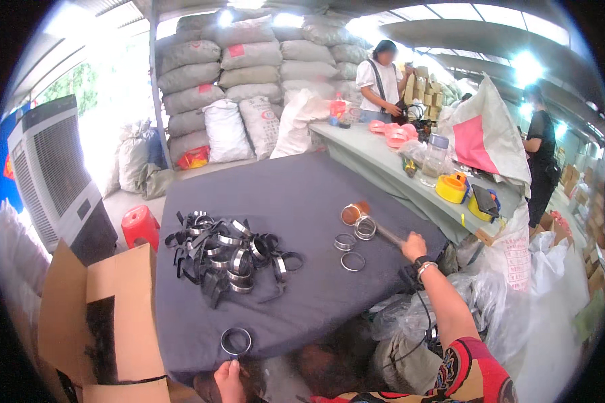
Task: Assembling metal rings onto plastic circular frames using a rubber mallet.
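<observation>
My right hand (415,247) is closed round the handle of a mallet (391,236), whose brown, rounded head lies over the right part of the cloth-covered table. Close to that head are a few loose metal rings, among them a silver ring (365,228) and a thin ring (353,261) lying flat. At the table's near edge, my left hand (229,380) pinches a black-and-silver ring (236,342) by its near rim. Beyond it and to the left sits a heap of black straps and silver-banded rings (232,252), tangled together.
An open cardboard box (124,309) stands left of the dark grey table (289,181). A side bench (383,151) holds tape dispensers (452,188) and a clear jar (436,154). Clear plastic bags (477,295) lie by my right arm. Two people are farther back, near stacked sacks.
</observation>
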Available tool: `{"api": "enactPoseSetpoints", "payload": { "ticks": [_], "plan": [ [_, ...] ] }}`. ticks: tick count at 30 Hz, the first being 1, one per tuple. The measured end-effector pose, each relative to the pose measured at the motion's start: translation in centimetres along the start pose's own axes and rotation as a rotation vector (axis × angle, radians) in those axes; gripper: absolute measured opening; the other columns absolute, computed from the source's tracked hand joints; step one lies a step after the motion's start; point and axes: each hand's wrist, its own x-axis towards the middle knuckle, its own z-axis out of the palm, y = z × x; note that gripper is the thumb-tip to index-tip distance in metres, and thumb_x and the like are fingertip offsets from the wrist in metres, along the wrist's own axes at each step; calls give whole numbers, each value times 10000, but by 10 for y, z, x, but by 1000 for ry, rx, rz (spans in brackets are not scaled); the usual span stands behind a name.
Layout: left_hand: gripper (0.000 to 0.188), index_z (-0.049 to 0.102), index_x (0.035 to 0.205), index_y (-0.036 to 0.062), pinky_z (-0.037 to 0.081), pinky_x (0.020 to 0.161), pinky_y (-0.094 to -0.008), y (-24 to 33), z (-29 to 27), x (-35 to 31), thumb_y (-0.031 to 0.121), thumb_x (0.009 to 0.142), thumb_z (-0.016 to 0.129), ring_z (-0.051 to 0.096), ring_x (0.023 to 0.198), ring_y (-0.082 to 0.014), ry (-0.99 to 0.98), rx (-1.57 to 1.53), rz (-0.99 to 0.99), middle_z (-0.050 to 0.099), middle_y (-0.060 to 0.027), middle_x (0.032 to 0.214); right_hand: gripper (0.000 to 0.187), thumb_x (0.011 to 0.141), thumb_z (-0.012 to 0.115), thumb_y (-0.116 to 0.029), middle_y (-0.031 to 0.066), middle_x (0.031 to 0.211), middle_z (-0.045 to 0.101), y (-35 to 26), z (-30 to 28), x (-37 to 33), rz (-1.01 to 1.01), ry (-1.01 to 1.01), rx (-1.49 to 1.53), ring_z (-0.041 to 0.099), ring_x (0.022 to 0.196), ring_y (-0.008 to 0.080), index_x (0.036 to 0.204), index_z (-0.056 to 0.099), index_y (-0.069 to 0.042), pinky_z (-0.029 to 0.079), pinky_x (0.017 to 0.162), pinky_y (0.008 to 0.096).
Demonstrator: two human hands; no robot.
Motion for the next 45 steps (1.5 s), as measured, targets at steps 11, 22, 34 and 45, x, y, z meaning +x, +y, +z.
{"api": "enactPoseSetpoints", "payload": {
  "ticks": [11, 22, 34, 45],
  "plan": [
    [259, 544, 709, 42, 406, 561, -258, -41, -11, 28, 182, 926, 545, 497, 572, -104, -25, -48, 148, 549, -13, 639, 246, 790, 574, -202, 171, 975, 649, -45, 8, -20, -376, 38, -236, 640, 903, 327, 952, 623, -22, 465, 845, 481],
    [274, 557, 702, 72, 333, 506, -225, -14, -3, 7, 216, 935, 541, 425, 537, -67, -7, 2, 85, 488, 31, 596, 235, 770, 642, -248, 143, 879, 676, -115, 40, -41, -533, -378, 410, 640, 860, 306, 871, 685, -40, 489, 754, 391],
    [268, 562, 707, 44, 366, 533, -239, -18, -3, 10, 199, 925, 536, 459, 555, -74, 19, 13, 63, 526, 15, 610, 269, 808, 568, -172, 142, 1134, 591, -73, 10, 7, -140, -3, -199, 521, 1110, 332, 1031, 647, -44, 452, 871, 494],
    [266, 541, 706, 30, 429, 542, -270, -39, -14, 25, 163, 934, 511, 512, 545, -116, -16, -14, 88, 547, -29, 620, 285, 736, 665, -208, 160, 711, 645, -60, 12, 23, -107, -666, 492, 651, 629, 256, 741, 610, 71, 510, 564, 373]
  ]
}}
